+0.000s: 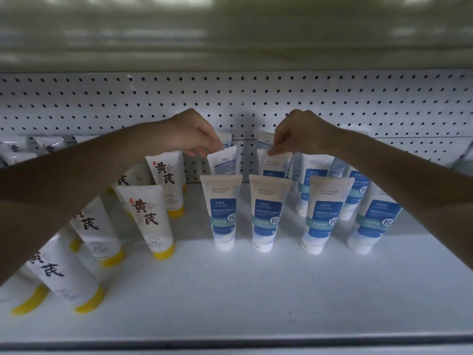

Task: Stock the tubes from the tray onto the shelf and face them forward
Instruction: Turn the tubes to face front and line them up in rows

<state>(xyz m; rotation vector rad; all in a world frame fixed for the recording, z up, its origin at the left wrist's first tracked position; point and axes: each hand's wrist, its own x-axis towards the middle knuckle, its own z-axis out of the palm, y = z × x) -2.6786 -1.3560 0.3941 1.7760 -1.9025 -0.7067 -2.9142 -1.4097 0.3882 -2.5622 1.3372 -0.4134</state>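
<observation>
A person's left hand (194,134) and right hand (294,134) reach to the back edge of the shelf (256,290), each pinching the crimped top seam of a blue-label tube standing cap-down in the second row, near the pegboard wall (256,98). The left-held tube (224,162) shows its fine-print back panel, so the pinch at the seam looks meant for twisting it face forward; the right-held tube (275,163) already shows its front. Both tubes stand directly beneath the fingertips, behind the front row (222,213) of matching tubes. Yellow-capped tubes (147,216) fill the shelf's left side. The tray is out of view.
</observation>
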